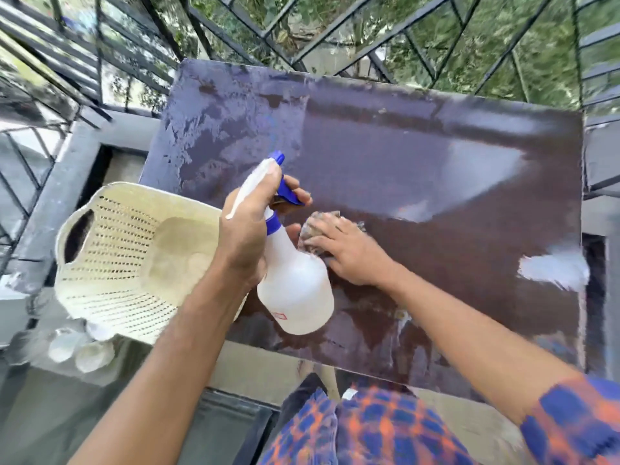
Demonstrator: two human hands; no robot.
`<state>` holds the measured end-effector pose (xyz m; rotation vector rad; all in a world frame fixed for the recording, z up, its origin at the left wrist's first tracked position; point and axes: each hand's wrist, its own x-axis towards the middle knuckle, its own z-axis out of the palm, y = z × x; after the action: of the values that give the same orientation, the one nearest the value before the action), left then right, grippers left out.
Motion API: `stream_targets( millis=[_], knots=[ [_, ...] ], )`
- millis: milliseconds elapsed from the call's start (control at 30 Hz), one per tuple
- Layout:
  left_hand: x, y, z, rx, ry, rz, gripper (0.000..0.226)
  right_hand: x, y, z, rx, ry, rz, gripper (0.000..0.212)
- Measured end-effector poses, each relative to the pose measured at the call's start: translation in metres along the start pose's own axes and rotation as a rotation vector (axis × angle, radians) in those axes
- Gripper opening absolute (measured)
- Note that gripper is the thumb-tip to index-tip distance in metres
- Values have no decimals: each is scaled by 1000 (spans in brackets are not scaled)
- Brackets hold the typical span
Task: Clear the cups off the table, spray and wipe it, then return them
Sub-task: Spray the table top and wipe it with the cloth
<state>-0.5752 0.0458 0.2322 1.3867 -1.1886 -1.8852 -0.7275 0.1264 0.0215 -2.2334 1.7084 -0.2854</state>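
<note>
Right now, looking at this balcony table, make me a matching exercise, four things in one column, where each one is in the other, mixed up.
Things:
1. spray bottle
2. cloth
3. basket
4. cups

Places:
A. at the table's left edge, beside the left arm
B. gripped in the left hand, held above the table
C. low down off the table, below the basket
D. pressed on the tabletop under the right hand

Pairs: 1-B, 2-D, 3-A, 4-C

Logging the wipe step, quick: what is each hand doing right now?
Left hand: closed around the spray bottle, held over the table.
Right hand: pressing a cloth on the table.
</note>
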Motion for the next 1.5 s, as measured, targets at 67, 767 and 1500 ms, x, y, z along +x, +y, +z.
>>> stream_targets(
  millis=[67, 767, 1500],
  knots=[
    [-17, -9, -10, -7, -5, 2, 32, 25, 18, -10, -35, 12, 115, 50],
    [-120, -71, -93, -22, 19, 8, 28, 0, -88, 36, -25, 95, 230, 42],
    [-127, -86, -91, 19, -42, 13, 27, -59, -72, 39, -20, 181, 716, 47]
  ],
)
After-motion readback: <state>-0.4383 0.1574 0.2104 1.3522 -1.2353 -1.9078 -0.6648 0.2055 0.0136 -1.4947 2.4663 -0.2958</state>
